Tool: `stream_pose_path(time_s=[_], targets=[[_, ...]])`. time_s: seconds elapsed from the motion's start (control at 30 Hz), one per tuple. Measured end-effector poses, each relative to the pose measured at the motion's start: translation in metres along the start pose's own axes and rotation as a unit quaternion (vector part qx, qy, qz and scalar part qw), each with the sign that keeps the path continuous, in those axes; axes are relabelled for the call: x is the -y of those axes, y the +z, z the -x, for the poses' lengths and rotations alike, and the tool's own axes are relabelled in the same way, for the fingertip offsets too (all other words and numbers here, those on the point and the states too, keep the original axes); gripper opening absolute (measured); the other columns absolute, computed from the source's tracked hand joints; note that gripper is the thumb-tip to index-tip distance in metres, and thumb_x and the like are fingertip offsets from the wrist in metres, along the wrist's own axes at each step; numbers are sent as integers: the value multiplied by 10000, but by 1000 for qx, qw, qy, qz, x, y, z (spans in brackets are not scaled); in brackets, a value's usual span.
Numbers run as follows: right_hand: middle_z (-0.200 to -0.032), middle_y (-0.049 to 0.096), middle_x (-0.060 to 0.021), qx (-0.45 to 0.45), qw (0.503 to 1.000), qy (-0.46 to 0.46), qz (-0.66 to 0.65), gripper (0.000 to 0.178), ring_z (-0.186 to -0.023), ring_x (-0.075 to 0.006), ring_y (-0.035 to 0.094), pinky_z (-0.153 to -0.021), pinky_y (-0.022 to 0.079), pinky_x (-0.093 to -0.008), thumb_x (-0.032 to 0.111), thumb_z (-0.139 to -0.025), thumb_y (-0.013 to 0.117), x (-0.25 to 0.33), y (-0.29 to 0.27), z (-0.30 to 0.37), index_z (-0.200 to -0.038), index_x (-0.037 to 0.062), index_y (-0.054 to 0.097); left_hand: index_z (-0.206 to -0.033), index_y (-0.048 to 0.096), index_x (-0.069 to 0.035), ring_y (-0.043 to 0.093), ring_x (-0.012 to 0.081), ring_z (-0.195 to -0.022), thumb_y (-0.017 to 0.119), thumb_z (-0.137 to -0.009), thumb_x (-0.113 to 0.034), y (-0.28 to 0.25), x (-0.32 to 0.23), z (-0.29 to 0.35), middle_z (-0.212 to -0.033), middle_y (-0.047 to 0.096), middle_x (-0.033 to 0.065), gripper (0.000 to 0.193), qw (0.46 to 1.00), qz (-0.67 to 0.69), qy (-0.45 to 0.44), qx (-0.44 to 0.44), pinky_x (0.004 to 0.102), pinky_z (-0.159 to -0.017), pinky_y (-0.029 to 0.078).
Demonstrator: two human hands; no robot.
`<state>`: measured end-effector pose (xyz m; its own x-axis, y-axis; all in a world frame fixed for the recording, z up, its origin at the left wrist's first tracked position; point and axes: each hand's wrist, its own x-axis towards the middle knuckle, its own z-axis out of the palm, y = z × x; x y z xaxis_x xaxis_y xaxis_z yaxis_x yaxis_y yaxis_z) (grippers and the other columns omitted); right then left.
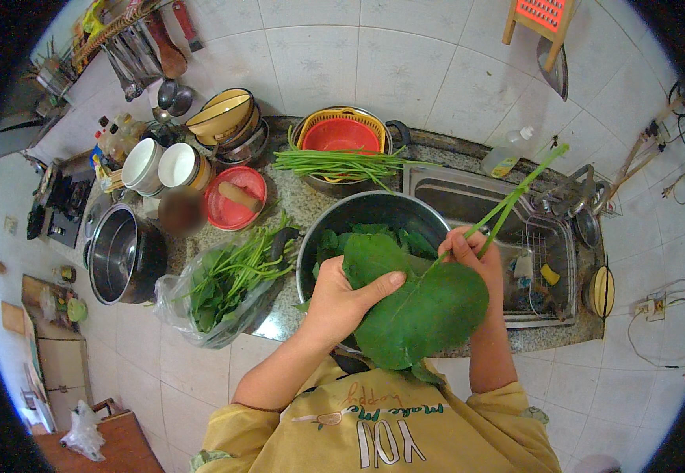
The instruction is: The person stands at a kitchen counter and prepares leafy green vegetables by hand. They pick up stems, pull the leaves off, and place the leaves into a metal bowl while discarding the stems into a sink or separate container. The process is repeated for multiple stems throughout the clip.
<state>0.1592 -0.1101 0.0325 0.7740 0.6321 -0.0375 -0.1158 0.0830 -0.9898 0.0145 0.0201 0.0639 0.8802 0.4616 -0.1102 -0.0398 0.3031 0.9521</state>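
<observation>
A large, broad green leaf (429, 315) is spread in front of me over the near side of a metal pot. My left hand (341, 303) grips its left side, thumb lying on top. At the leaf's upper right my right hand (472, 256) pinches the long green stalks (509, 209), which slant up to the right over the sink. Whether one or more leaves are in my hands I cannot tell. Dark green leaves (370, 235) lie inside the pot (325, 217). Behind it, a bundle of bare green stalks (342, 164) rests across another pot with red and yellow baskets.
Left of the pot sits a plastic bag (175, 315) of leafy greens. Beyond are a red basin (237, 221), an empty dark pot (126, 256) and stacked bowls (144, 162). A steel sink (452, 185) lies to the right, with a clear bottle (506, 154) behind it.
</observation>
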Motion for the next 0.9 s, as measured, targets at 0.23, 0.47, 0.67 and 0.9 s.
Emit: stream_pose_path(time_s=[0.23, 0.47, 0.67, 0.9], targets=[[-713, 582, -20, -8, 1000, -25, -18, 170, -571, -80, 485, -518, 369, -206, 198, -860, 520, -1, 6, 3, -810, 41, 564, -921, 582, 8, 542, 76, -716, 606, -804, -122, 8, 10, -2, -808, 606, 21, 176, 997, 29, 40, -53, 234, -641, 448], [-717, 579, -17, -5, 999, -25, -21, 168, -555, -60, 448, -495, 337, -195, 204, -863, 517, 4, 12, 6, -802, 51, 549, -936, 569, 11, 538, 92, -730, 481, -888, -227, 8, 18, -4, -823, 597, 31, 259, 996, -5, 19, -87, 243, -655, 442], [-700, 556, 5, -27, 999, -39, -12, 175, -588, -56, 447, -521, 341, -192, 212, -861, 521, -2, 14, 5, -789, 55, 552, -1007, 533, 8, 550, 113, -791, 442, -904, -232, 6, 17, 0, -891, 590, 54, 277, 995, 76, -23, -56, 256, -698, 449], [-697, 547, 12, -70, 997, -28, 1, 207, -623, -63, 481, -559, 380, -209, 234, -860, 532, -6, 9, 5, -772, 49, 559, -1106, 486, -28, 566, 192, -889, 510, -859, -227, 6, 11, 1, -1010, 572, 85, 318, 982, 175, -73, -16, 321, -783, 458]])
